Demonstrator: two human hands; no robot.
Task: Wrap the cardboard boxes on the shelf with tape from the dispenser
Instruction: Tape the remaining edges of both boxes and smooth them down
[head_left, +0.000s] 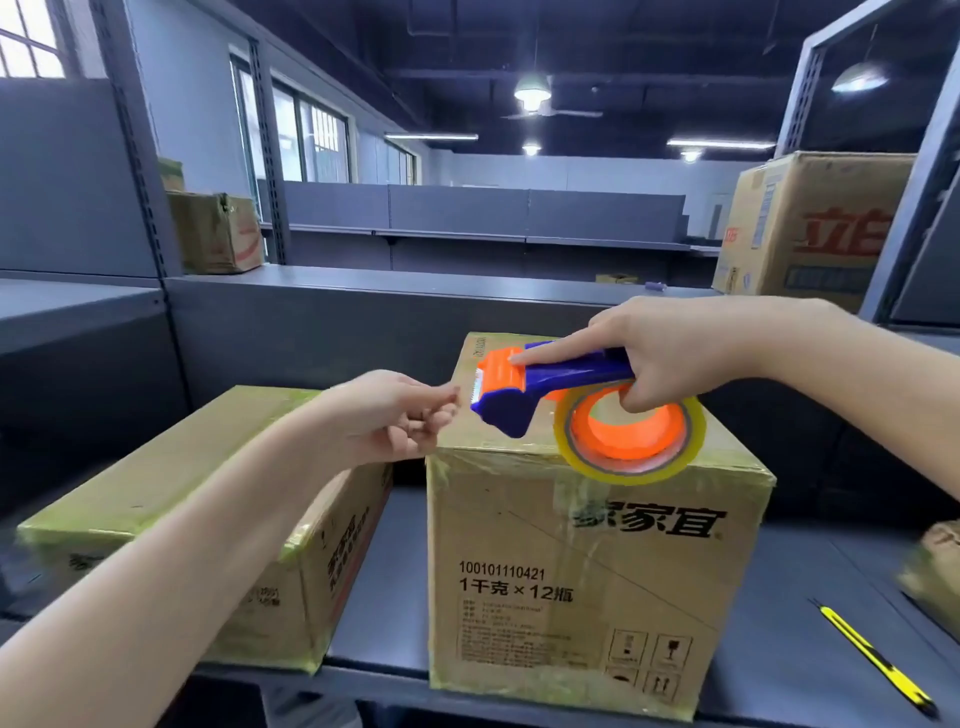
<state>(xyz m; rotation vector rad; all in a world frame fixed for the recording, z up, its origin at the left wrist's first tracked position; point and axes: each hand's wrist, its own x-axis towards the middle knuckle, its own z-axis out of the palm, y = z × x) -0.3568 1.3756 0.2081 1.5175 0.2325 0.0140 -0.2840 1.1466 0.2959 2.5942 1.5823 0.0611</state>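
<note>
Centre frame, I log: tape dispenser (561, 387) gripped in right hand (691, 353) above tall box (582, 571); left hand (400, 415) pinched shut just beside its blade, contents unclear.

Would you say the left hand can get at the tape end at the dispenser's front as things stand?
Probably yes. The left hand is pinched just beside the orange front of the tape dispenser, which the right hand holds above the box; nothing stands between them.

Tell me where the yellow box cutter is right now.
The box cutter lies on the shelf at the lower right of the head view, right of the upright box, untouched by either hand.
</note>
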